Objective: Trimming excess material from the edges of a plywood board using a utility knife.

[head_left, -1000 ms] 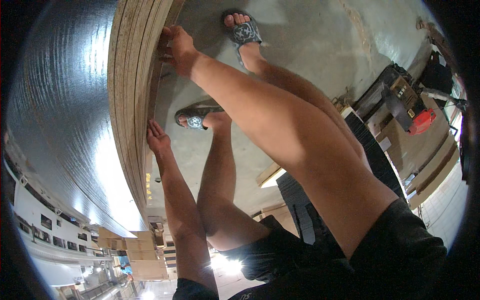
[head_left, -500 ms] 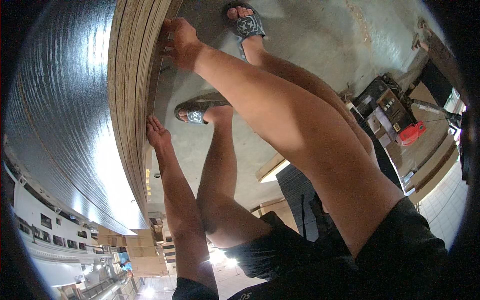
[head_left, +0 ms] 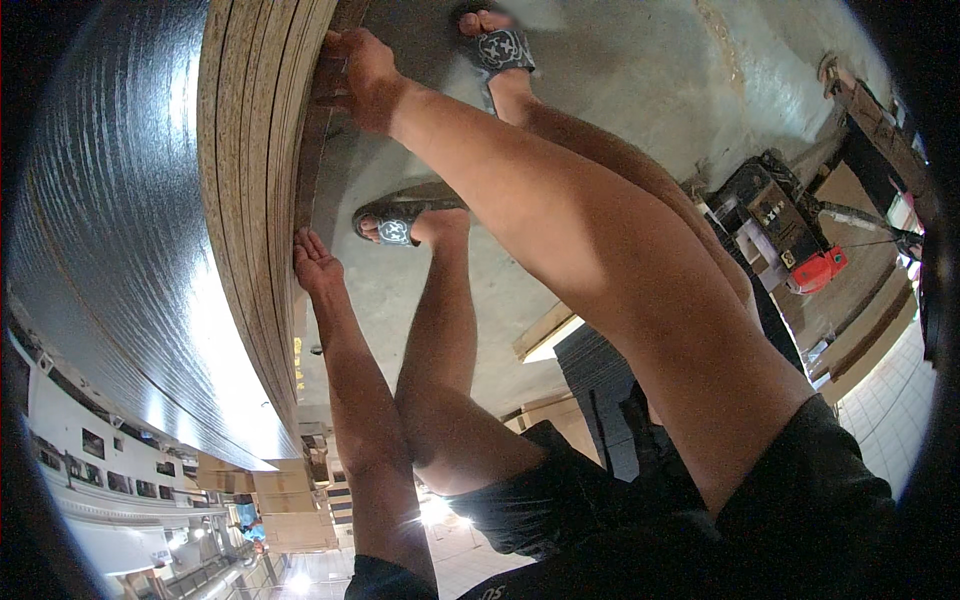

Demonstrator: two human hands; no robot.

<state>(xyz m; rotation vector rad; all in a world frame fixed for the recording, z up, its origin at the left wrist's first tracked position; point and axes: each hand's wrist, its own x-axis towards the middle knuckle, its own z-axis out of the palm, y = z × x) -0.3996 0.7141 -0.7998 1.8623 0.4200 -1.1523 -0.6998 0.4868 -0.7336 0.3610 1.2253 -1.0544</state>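
A thick stack of boards (head_left: 255, 190) stands on the left, its layered brown edges turned towards me and its top sheet (head_left: 120, 220) dark and glossy. My left hand (head_left: 318, 264) is at the lower edge of the stack, palm side showing, fingers bent against the edge with their tips hidden. Farther along the same edge, my right hand (head_left: 362, 80) grips with its fingers curled in towards the boards; its fingertips are out of sight. A darker brown strip (head_left: 316, 140) shows just under the stack, between the two hands.
My sandalled feet (head_left: 395, 230) stand on the grey concrete floor (head_left: 590, 90) beside the stack. To the right are a dark machine with a red part (head_left: 820, 270) and black sheets (head_left: 600, 390). Cardboard boxes (head_left: 290, 500) are piled beyond the stack's near end.
The stack's edge has shifted slightly left and shows more of its face, with more of the brown strip beneath it visible. Both hands stay at the edge, almost unmoved.
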